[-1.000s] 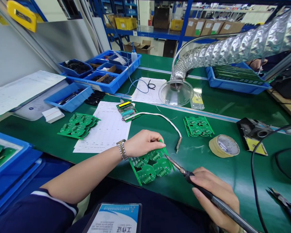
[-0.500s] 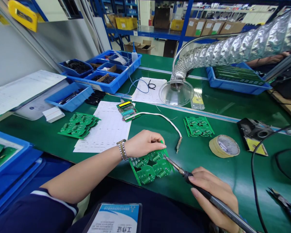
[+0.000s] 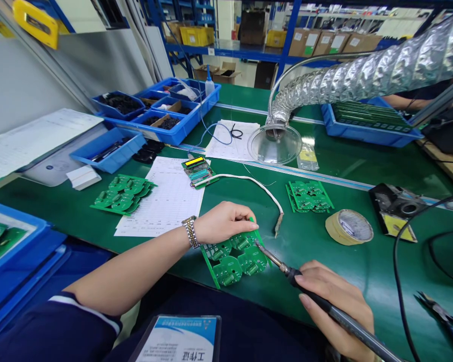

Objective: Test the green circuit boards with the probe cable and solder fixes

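Note:
My left hand [image 3: 226, 223] grips the upper edge of a green circuit board panel [image 3: 228, 271], thumb on top and the other fingers partly hidden behind it. The panel lies tilted near the table's front edge. In my right hand [image 3: 335, 306] is a soldering iron [image 3: 317, 300], held like a pen by its dark handle. Its metal tip meets the panel's right side, close to my left thumb. Just beyond the panel, a white cable [image 3: 262, 187] with a bare probe end runs to a small tester board [image 3: 197, 172] with a lit yellow display.
More circuit board panels lie at left [image 3: 124, 195] and right [image 3: 309, 196]. A tape roll [image 3: 349, 227], a soldering iron stand [image 3: 396, 206] and pliers [image 3: 440, 311] are to the right. A fume extraction duct [image 3: 347, 70] hangs overhead. Blue parts trays [image 3: 173, 133] stand at back left.
My hands, the panel and the iron's tip stay almost still; my right hand shifts only very slightly. At the back right, another person's arm has moved.

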The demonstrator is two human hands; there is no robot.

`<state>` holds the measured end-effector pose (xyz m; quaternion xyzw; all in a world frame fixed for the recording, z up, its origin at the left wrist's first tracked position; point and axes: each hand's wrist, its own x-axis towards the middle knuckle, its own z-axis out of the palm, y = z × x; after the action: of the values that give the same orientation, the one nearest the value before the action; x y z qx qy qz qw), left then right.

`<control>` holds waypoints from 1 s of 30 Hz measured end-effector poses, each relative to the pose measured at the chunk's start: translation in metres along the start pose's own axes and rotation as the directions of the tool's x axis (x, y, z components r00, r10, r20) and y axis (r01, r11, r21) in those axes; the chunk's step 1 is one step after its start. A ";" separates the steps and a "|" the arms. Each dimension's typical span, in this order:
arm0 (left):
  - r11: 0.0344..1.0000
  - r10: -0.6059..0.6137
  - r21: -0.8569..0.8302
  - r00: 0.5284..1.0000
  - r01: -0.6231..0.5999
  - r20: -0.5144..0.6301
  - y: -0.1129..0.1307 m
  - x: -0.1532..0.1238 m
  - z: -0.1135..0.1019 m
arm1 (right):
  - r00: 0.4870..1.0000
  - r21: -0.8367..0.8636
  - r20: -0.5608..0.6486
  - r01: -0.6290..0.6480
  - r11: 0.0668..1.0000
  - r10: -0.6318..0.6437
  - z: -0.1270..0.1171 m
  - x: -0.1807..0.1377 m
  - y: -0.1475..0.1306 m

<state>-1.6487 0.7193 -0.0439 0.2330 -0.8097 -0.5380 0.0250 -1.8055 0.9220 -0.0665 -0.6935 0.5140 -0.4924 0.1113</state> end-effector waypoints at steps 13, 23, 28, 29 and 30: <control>1.000 0.009 0.009 1.000 -0.009 0.014 0.001 0.000 0.000 | 1.000 0.018 0.016 -0.001 1.000 0.001 0.002 -0.001 0.001; 1.000 -0.007 -0.013 1.000 0.007 0.008 0.000 -0.001 -0.001 | 1.000 -0.004 -0.010 -0.013 1.000 0.013 -0.002 0.000 -0.001; 0.999 -0.014 -0.041 1.000 0.014 0.001 -0.001 0.000 -0.002 | 0.998 -0.018 -0.041 -0.042 0.999 0.042 -0.006 -0.003 0.000; 0.998 -0.022 -0.059 1.000 0.022 -0.002 -0.003 0.000 -0.001 | 0.997 -0.027 -0.056 -0.054 0.998 0.052 -0.008 -0.005 0.001; 0.996 -0.034 -0.079 0.999 0.033 -0.013 -0.005 0.001 -0.001 | 0.995 -0.041 -0.079 -0.069 0.997 0.066 -0.010 -0.009 0.002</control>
<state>-1.6472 0.7164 -0.0481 0.2492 -0.7837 -0.5680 0.0311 -1.8144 0.9315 -0.0682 -0.6583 0.5518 -0.5035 0.0929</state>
